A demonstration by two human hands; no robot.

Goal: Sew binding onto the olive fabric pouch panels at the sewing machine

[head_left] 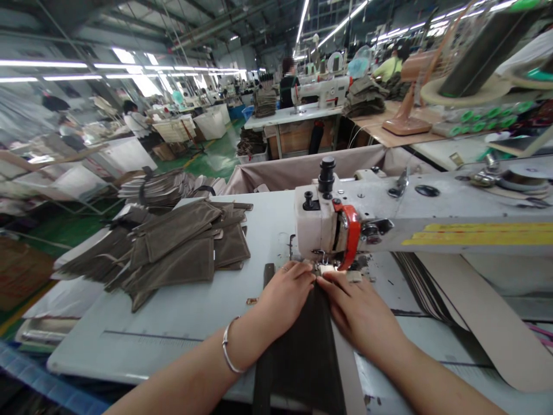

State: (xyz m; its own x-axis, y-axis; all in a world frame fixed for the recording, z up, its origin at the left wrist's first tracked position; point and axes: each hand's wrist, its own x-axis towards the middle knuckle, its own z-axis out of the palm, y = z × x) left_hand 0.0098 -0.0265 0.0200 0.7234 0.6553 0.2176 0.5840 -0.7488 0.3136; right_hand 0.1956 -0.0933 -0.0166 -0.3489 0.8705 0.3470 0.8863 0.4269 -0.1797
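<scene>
- A heap of grey-brown fabric pieces (pixel 173 248) lies spread across the left part of the pale work table (pixel 173 323), well apart from the hands. A second, flatter stack of pieces (pixel 164 187) lies behind it at the table's far edge.
- The left hand (pixel 285 294), with a silver bangle (pixel 228 346) on its wrist, lies palm down. Its fingers are stretched forward and flat, pressing on the left side of the dark fabric strip (pixel 302 351); nothing is gripped.
- The dark fabric strip runs from the near table edge, between the two forearms, straight up to the presser foot (pixel 327 269), lying flat on the table. Its far end is under the fingertips of both hands.
- The right hand (pixel 358 314) is likewise open and palm down. Its fingers point toward the presser foot and press the strip's right side, its fingertips close to those of the left hand.
- The sewing machine (pixel 389 219), off-white with a red guard (pixel 352 233) on its head, reaches in from the right; its head stands just above the fingertips.
- A wide beige band (pixel 488 323) curves across the table at the right, beside dark striped material beneath the machine arm.
- At the back, another person (pixel 288 83) stands by a second sewing machine (pixel 322 92).
</scene>
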